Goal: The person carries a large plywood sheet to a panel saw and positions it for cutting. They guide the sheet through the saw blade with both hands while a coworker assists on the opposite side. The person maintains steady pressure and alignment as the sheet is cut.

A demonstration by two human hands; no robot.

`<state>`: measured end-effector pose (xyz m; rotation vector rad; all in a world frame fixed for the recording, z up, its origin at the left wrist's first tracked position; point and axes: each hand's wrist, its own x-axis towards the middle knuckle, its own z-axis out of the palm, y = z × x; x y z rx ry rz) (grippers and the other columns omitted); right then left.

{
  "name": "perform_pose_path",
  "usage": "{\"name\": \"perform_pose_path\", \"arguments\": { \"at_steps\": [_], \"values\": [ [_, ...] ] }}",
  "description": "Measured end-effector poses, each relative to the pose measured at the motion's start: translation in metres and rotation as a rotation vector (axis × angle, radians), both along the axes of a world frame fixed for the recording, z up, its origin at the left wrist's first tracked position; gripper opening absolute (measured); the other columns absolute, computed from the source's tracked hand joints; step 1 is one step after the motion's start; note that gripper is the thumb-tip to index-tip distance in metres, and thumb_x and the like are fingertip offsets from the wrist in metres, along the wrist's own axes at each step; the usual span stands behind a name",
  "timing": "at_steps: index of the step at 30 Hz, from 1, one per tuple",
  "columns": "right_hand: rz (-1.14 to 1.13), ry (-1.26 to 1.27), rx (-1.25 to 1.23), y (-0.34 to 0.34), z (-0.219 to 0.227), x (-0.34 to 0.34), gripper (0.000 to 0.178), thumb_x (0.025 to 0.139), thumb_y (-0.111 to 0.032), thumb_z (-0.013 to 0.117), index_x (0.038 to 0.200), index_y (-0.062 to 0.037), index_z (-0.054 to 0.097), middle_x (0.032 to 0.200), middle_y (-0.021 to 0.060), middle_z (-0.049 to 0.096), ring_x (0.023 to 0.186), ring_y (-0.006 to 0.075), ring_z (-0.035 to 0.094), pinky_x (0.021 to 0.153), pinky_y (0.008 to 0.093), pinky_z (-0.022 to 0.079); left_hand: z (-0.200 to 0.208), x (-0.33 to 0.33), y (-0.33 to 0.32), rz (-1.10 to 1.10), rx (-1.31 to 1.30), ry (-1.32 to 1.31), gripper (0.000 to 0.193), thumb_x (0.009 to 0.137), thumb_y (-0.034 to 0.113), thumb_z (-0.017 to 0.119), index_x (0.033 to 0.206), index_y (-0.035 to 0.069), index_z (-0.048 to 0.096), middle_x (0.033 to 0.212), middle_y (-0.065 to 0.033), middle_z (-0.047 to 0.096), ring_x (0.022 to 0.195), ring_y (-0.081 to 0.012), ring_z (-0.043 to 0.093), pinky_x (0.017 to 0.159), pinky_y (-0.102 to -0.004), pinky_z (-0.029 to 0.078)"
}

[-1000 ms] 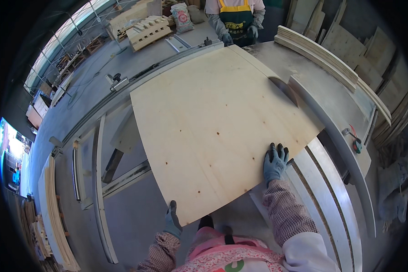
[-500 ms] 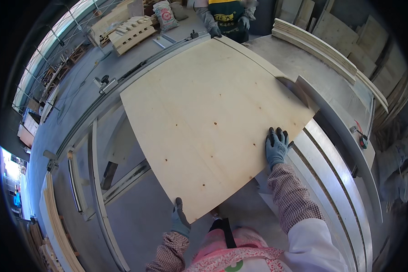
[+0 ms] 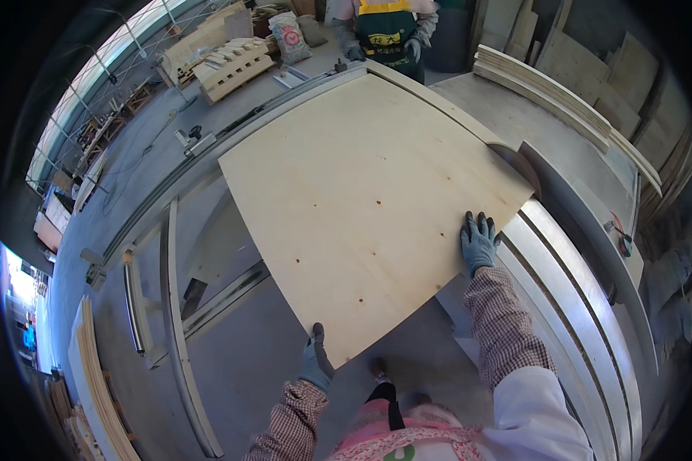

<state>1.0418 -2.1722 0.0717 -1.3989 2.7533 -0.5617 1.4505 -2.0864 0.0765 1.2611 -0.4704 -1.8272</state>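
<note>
A large pale plywood sheet (image 3: pixel 361 207) with small dark knots lies across a sliding-table saw. My left hand (image 3: pixel 316 359), in a grey-blue glove with dark fingertips, grips its near left corner, thumb on top; the fingers beneath are hidden. Flat on the sheet near its right edge rests my right hand (image 3: pixel 480 240), gloved alike, fingers spread and stretched forward. A round saw blade (image 3: pixel 527 167) shows beside the sheet's right edge, beyond my right hand. From the blade a narrow strip (image 3: pixel 430 104) runs along the sheet's far right side, with a dark gap between.
A co-worker in a dark green apron (image 3: pixel 388 34) stands at the far end. Right of the blade runs a long metal fence (image 3: pixel 592 223); a grooved metal table (image 3: pixel 565 292) lies nearer. Stacked boards (image 3: pixel 546 92) sit far right, a metal frame (image 3: pixel 173 307) at left, a pallet (image 3: pixel 234 73) behind.
The sheet has slid a little away from me, past the blade, with both my hands moving along. More of the blade shows. The view has shifted slightly, and the co-worker's hand has left the sheet's far corner.
</note>
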Motion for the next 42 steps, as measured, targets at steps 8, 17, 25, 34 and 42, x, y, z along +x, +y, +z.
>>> {"name": "perform_pose_path", "arguments": {
  "at_steps": [8,17,25,34,42],
  "values": [
    [0.029,0.015,-0.007,0.044,-0.015,0.011,0.049,0.091,-0.037,0.043,0.138,-0.0277,0.036,0.147,0.0069,0.029,0.136,0.0293,0.021,0.108,0.0537,0.015,0.009,0.001,0.041,0.026,-0.013,-0.054,0.057,0.092,0.047,0.045,0.124,0.000,0.045,0.114,-0.0142,0.057,0.099,-0.0243,0.059,0.083,-0.0339,0.051],
    [0.091,0.046,0.001,0.094,-0.018,0.022,0.050,0.091,-0.035,0.044,0.139,-0.0279,0.034,0.147,0.0071,0.028,0.136,0.0291,0.022,0.108,0.0527,0.015,-0.080,0.031,0.111,0.065,-0.061,-0.454,0.062,0.089,0.050,0.050,0.124,0.000,0.047,0.115,-0.0146,0.056,0.096,-0.0237,0.057,0.082,-0.0350,0.047],
    [0.140,0.025,0.015,0.117,-0.012,0.015,0.050,0.092,-0.037,0.042,0.140,-0.0275,0.033,0.147,0.0068,0.027,0.136,0.0279,0.021,0.109,0.0508,0.013,-0.020,-0.010,0.148,0.174,-0.156,-0.513,0.056,0.090,0.045,0.052,0.124,0.001,0.049,0.118,-0.0135,0.056,0.105,-0.0226,0.054,0.091,-0.0339,0.042],
    [0.156,0.015,-0.025,0.121,-0.015,0.000,0.051,0.090,-0.035,0.045,0.139,-0.0274,0.035,0.147,0.0080,0.028,0.136,0.0284,0.022,0.109,0.0510,0.013,-0.029,-0.022,0.151,0.228,-0.201,-0.617,0.056,0.088,0.045,0.056,0.118,-0.002,0.053,0.113,-0.0128,0.058,0.104,-0.0215,0.051,0.092,-0.0329,0.039],
    [0.149,0.020,-0.074,0.112,-0.020,-0.004,0.050,0.088,-0.032,0.048,0.137,-0.0272,0.038,0.146,0.0072,0.030,0.136,0.0280,0.022,0.109,0.0508,0.013,-0.014,-0.033,0.151,0.271,-0.143,-0.513,0.042,0.089,0.034,0.059,0.109,-0.002,0.056,0.100,-0.0077,0.058,0.086,-0.0148,0.053,0.077,-0.0292,0.046]
  ]
}}
